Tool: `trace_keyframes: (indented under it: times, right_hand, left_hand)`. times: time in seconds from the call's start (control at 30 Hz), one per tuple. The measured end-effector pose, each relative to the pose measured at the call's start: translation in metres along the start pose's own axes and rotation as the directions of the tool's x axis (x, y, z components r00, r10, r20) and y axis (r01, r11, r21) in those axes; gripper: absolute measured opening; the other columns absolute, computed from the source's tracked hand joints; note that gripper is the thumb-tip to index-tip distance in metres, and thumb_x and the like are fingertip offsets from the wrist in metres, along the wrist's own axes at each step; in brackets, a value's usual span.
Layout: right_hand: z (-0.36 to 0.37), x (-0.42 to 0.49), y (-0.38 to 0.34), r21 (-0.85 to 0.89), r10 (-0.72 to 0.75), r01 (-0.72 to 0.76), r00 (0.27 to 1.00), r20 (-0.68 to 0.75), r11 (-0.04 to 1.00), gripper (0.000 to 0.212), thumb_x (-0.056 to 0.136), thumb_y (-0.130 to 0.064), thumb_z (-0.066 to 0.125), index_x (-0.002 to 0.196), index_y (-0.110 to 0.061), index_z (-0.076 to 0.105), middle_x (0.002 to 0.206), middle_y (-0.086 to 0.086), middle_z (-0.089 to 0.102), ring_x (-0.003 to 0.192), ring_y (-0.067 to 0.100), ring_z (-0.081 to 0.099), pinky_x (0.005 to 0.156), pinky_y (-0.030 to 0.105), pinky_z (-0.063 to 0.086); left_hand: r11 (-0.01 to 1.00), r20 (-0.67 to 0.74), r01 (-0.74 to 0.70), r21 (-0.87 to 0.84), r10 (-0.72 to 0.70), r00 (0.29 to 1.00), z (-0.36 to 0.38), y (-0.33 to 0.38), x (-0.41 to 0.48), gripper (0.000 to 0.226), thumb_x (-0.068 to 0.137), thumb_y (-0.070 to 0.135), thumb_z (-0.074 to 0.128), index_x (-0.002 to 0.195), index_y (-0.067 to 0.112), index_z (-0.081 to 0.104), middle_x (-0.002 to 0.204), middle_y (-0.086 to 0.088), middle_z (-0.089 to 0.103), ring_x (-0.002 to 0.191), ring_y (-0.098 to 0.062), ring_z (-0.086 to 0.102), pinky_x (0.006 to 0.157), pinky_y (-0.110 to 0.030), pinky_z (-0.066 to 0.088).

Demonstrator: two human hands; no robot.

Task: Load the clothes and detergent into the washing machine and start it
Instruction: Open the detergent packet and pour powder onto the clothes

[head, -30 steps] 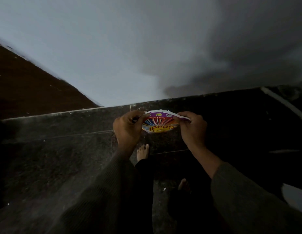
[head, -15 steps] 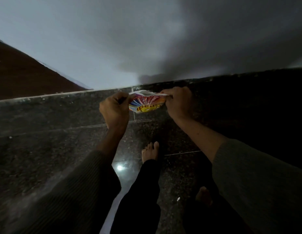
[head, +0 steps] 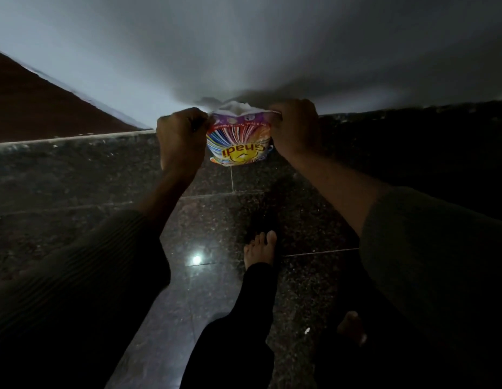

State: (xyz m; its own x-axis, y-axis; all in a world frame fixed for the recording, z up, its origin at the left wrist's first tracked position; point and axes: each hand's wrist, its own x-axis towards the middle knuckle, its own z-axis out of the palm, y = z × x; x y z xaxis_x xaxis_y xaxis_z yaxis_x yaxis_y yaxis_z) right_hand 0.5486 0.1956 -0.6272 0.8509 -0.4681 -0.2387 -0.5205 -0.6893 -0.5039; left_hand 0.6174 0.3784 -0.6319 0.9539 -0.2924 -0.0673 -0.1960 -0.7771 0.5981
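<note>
A small detergent packet (head: 240,141) hangs in the air in the upper middle of the view, held out in front of the person, above a dark floor and in front of the base of a wall. The packet is brightly printed: a purple band along the top, rays of red, blue and white fanning below it, and yellow lettering that reads upside down from here. Its top edge is crumpled, and white inner material shows there.

The left hand (head: 181,136) grips the packet's upper left corner with curled fingers. The right hand (head: 296,127) pinches the upper right corner the same way. The two hands are apart, with the packet spanning the gap between them. Whether the top is torn fully open cannot be told.

Both forearms are bare, reaching up from dark ribbed sleeves (head: 429,262) pushed back towards the elbows.

Below the packet, the floor (head: 75,186) is polished dark speckled stone laid in large tiles with thin pale joints. A small round glint of light (head: 197,259) reflects on it. A bare foot (head: 261,248) stands on the tiles under the packet, with a black trouser leg (head: 235,318) above it. A second bare foot (head: 352,327) is dimly visible lower right.

Beyond the hands, a pale grey wall (head: 244,37) fills the top of the view, shadowed towards the right. A dark brown surface (head: 33,108) slants across the left edge.
</note>
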Motion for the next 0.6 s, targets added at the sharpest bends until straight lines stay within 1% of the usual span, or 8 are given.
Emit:
trace_keyframes:
  times: [0.07,0.17,0.23,0.3,0.37,0.47,0.57,0.6]
  right_hand:
    - [-0.007,0.002,-0.005,-0.002,0.017,-0.017,0.999,0.040,1.000,0.029,0.091,-0.010,0.052,0.113,-0.013,0.070,0.108,0.015,0.069,0.110,0.037,0.054,0.079,0.035,0.042]
    - [-0.024,-0.005,-0.008,0.024,-0.013,0.012,1.000,0.028,1.000,0.035,0.091,-0.006,0.052,0.123,-0.013,0.064,0.117,0.013,0.066,0.114,0.034,0.051,0.087,0.037,0.044]
    - [-0.038,-0.013,-0.006,0.028,-0.017,0.015,0.998,0.068,1.000,0.036,0.093,-0.007,0.054,0.128,-0.013,0.060,0.121,0.013,0.064,0.116,0.033,0.050,0.088,0.039,0.045]
    - [-0.051,-0.021,-0.001,0.025,-0.020,0.017,0.991,0.129,1.000,0.038,0.093,-0.007,0.055,0.131,-0.010,0.057,0.124,0.015,0.062,0.118,0.034,0.050,0.089,0.038,0.044]
    - [-0.064,-0.031,0.005,0.003,-0.005,0.004,0.986,0.167,1.000,0.040,0.094,-0.007,0.055,0.133,-0.011,0.054,0.127,0.015,0.060,0.121,0.032,0.049,0.092,0.037,0.043]
    - [-0.082,-0.050,0.008,-0.039,0.000,0.007,0.984,0.179,0.999,0.045,0.094,-0.009,0.058,0.138,-0.012,0.050,0.131,0.014,0.057,0.124,0.030,0.048,0.098,0.039,0.043]
    - [-0.099,-0.075,0.004,-0.058,-0.056,0.066,0.986,0.158,0.996,0.048,0.095,-0.010,0.058,0.141,-0.010,0.047,0.138,0.014,0.053,0.129,0.030,0.045,0.106,0.039,0.039]
    - [-0.104,-0.085,0.002,-0.062,-0.087,0.096,0.987,0.134,0.994,0.049,0.093,-0.010,0.059,0.141,-0.009,0.047,0.140,0.015,0.051,0.131,0.031,0.044,0.107,0.038,0.037]
  left_hand:
    - [0.999,0.008,-0.023,0.023,0.023,1.000,0.000,0.000,0.007,0.024,0.092,0.027,0.061,0.094,0.011,0.078,0.090,-0.009,0.078,0.079,-0.020,0.072,0.070,-0.028,0.045]
    - [0.999,0.015,-0.052,0.005,0.052,0.999,-0.001,0.001,0.005,0.025,0.093,0.028,0.062,0.104,0.009,0.074,0.097,-0.008,0.077,0.084,-0.019,0.072,0.075,-0.027,0.052]
    - [0.996,0.030,-0.089,0.028,0.088,0.996,-0.006,0.005,-0.001,0.026,0.093,0.026,0.061,0.110,0.009,0.072,0.098,-0.008,0.076,0.084,-0.022,0.071,0.077,-0.032,0.056]
    - [0.991,0.063,-0.121,0.065,0.117,0.991,-0.013,0.011,-0.007,0.030,0.094,0.025,0.060,0.117,0.008,0.069,0.105,-0.010,0.075,0.090,-0.026,0.070,0.081,-0.034,0.055]
    - [0.982,0.105,-0.146,0.118,0.134,0.985,-0.022,0.020,-0.013,0.035,0.094,0.022,0.060,0.126,0.008,0.063,0.116,-0.012,0.071,0.100,-0.029,0.068,0.085,-0.035,0.052]
    - [0.961,0.188,-0.201,0.187,0.166,0.968,-0.035,0.034,-0.024,0.043,0.093,0.022,0.061,0.135,0.013,0.054,0.127,-0.010,0.066,0.107,-0.029,0.066,0.086,-0.041,0.056]
    - [0.941,0.257,-0.255,0.221,0.196,0.946,-0.047,0.050,-0.036,0.045,0.093,0.024,0.060,0.137,0.018,0.051,0.132,-0.010,0.063,0.107,-0.031,0.066,0.082,-0.046,0.058]
    - [0.933,0.269,-0.274,0.231,0.210,0.940,-0.052,0.057,-0.043,0.046,0.093,0.024,0.060,0.138,0.017,0.050,0.133,-0.010,0.062,0.109,-0.031,0.065,0.084,-0.046,0.057]
